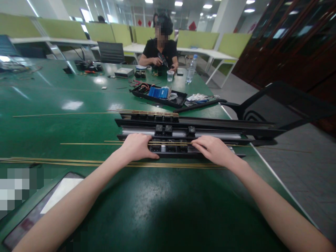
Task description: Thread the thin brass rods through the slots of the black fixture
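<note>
A long black channel-shaped housing (215, 155) lies across the green table in front of me, with small black blocks (171, 147) inside it. My left hand (138, 146) grips its left end, fingers over the far edge and thumb along the near edge. Thin brass-coloured rods (174, 143) run lengthwise over the blocks and stick out far to the left. At the right, my right hand (211, 147) pinches a rod between thumb and fingertips. Just behind lies a second black housing (223, 134) with a pale strip and several blocks.
More brass rods (86, 161) lie nearer me. Beyond the housings are a black tray (181, 99) with blue parts, white gloves (196, 99), a plastic cup (170, 76) and a bottle (191, 69). A person (160, 52) works opposite. A mesh chair (283, 105) stands right, beyond the table edge.
</note>
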Available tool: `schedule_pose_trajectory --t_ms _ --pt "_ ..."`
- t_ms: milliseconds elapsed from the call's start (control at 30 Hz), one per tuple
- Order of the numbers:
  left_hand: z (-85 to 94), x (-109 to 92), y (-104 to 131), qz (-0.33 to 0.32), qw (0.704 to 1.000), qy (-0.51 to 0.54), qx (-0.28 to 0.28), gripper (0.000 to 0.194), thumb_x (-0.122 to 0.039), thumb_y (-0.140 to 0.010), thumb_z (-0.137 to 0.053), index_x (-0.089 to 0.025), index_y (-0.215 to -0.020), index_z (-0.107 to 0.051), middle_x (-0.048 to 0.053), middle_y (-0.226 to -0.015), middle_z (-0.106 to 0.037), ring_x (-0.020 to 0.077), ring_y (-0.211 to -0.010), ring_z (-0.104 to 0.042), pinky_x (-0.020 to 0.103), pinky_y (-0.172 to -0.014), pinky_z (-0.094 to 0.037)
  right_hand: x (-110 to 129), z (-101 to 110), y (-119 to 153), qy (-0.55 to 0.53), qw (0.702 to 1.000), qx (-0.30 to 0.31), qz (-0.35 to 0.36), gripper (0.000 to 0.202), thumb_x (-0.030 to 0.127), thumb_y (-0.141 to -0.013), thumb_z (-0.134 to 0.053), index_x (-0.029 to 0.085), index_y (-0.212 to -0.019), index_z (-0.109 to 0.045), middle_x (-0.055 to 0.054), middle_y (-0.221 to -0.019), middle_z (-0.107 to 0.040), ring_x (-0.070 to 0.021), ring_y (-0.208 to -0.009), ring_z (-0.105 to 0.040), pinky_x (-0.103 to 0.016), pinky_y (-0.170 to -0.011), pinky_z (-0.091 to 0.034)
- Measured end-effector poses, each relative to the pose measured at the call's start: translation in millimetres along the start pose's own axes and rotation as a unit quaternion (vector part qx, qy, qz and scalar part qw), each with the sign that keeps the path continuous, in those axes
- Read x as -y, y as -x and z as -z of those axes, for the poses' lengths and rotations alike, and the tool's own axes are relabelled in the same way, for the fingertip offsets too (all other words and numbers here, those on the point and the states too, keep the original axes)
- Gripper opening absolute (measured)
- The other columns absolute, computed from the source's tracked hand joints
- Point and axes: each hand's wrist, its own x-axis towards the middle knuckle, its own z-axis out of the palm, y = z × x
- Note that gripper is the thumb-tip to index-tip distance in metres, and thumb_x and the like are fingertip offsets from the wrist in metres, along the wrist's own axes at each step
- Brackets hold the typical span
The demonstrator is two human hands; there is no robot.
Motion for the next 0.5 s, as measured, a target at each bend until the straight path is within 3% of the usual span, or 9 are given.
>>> schedule_pose_trajectory --t_ms 500 --pt "-1.2 -0.1 -0.9 -0.001 1.000 0.007 0.003 0.074 -0.083 -0.061 -0.060 -0.020 -0.098 -0.068 0.013 -0.100 -0.075 0.0337 -0.091 -0.070 0.038 -0.076 -0.050 -10.0 5.4 2.4 -0.004 1.000 0.027 0.012 0.030 0.029 -0.101 -0.044 0.019 -0.107 -0.072 -0.007 -0.103 -0.076 -0.0236 -0.094 -0.069 -0.037 -0.082 -0.052"
